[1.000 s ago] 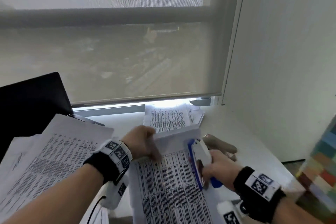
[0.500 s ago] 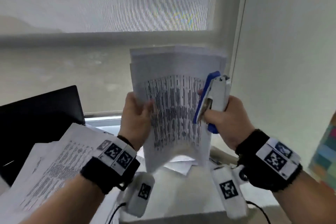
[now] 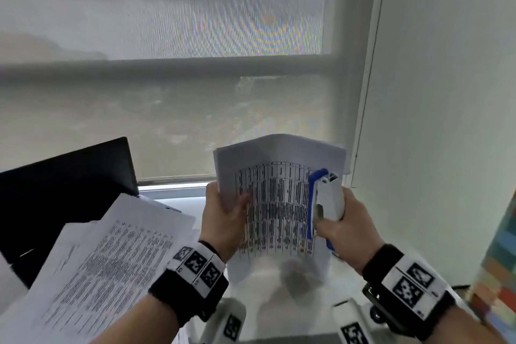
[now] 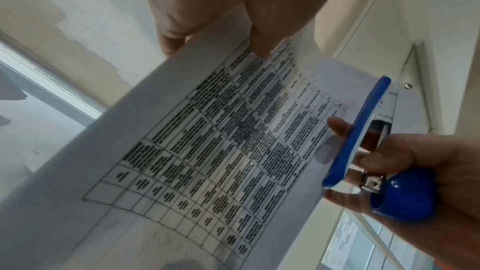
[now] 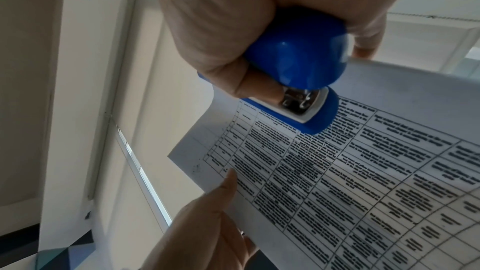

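A stack of printed sheets (image 3: 275,204) with a table of text stands upright above the desk, bowed between both hands. My left hand (image 3: 229,212) grips its left edge, thumb on the front and fingers behind. My right hand (image 3: 343,229) grips a blue and white stapler (image 3: 326,198) that lies along the stack's right edge. In the left wrist view the stapler (image 4: 358,130) rests against the sheets (image 4: 207,151). The right wrist view shows the stapler's blue rear (image 5: 298,65) in my fist over the sheets (image 5: 337,171). Whether the sheets sit inside its mouth I cannot tell.
More loose printed sheets (image 3: 106,265) are piled at the left, partly over a black laptop (image 3: 64,190). The white desk (image 3: 178,201) runs to a window with a drawn blind (image 3: 167,106). A white wall (image 3: 446,120) and a coloured panel (image 3: 499,274) close off the right side.
The sheets, flat on the desk a second ago, were lifted upright between both hands with the stapler. Since half a second ago they have come lower in view.
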Tool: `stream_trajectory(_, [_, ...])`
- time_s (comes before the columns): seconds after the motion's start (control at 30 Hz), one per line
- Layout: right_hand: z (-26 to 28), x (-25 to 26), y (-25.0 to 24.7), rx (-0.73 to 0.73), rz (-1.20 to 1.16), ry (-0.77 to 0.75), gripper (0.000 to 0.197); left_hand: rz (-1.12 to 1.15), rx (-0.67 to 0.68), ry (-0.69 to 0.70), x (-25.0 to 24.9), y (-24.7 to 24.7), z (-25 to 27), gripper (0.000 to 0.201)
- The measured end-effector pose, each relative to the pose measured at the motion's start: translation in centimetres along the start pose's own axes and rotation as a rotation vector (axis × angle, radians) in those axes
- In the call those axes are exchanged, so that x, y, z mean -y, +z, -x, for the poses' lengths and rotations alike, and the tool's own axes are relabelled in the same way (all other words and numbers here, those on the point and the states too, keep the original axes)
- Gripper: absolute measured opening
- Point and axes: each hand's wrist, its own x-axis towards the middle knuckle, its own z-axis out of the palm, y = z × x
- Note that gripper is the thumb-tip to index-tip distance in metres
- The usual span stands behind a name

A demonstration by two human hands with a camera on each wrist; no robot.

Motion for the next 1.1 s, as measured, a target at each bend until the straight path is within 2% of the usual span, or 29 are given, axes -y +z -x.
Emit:
stream_trajectory(0.17, [-0.1, -0.1, -0.1, 0.008, -0.015, 0.053, 0.023, 0.032, 0.025, 0.011, 0.2, -0.7, -0.3, 0.031])
stream_trajectory(0.33, [-0.1, 0.3, -0.1, 0.022, -0.022, 0.071, 0.024, -0.068, 0.061, 0.051, 0.4, -1.0, -0.9, 0.017])
stream_trajectory(0.5, [-0.5, 0.5, 0.0, 0.038, 0.047, 0.057, 0.027, -0.080, 0.079, 0.039, 0.1, -1.1, -0.8, 0.016])
stream_trajectory(0.57, [-0.9, 0.1, -0.2, -0.027, 0.207, 0.011, 0.026, -0.074, 0.088, 0.035, 0.1, -1.4, -0.8, 0.017])
stream_trajectory(0.63, [-1.8, 1.0, -0.6, -0.211, 0.328, -0.066, 0.022, -0.081, 0.098, 0.014, 0.1, -1.6, -0.9, 0.015])
stream_trajectory(0.7, [-2.8, 3.1, -1.1, -0.400, 0.258, -0.236, 0.026, -0.107, 0.109, 0.023, 0.1, -1.7, -1.0, 0.014])
stream_trajectory(0.73, [-3.1, 4.8, -1.1, -0.444, 0.165, -0.310, 0.028, -0.115, 0.123, 0.040, 0.1, -1.7, -1.0, 0.014])
stream_trajectory(0.8, [-3.8, 7.6, -0.9, -0.428, -0.051, -0.436, 0.028, -0.126, 0.153, 0.076, 0.0, -1.5, -0.7, 0.015])
stream_trajectory(0.87, [-4.3, 9.4, -0.1, -0.363, -0.136, -0.502, 0.019, -0.122, 0.175, 0.090, -0.2, -1.1, -0.4, 0.017])
stream_trajectory(0.93, [-5.0, 10.2, 1.0, -0.306, -0.086, -0.512, 0.015, -0.112, 0.191, 0.110, -0.7, -0.7, 0.1, 0.016])
stream_trajectory(1.03, [-5.5, 10.5, 2.8, -0.272, 0.002, -0.495, 0.028, -0.112, 0.225, 0.182, -1.6, -0.4, 0.9, 0.008])
stream_trajectory(1.1, [-5.6, 10.8, 3.8, -0.253, 0.017, -0.523, 0.024, -0.123, 0.249, 0.229, -2.3, -0.6, 1.4, 0.016])
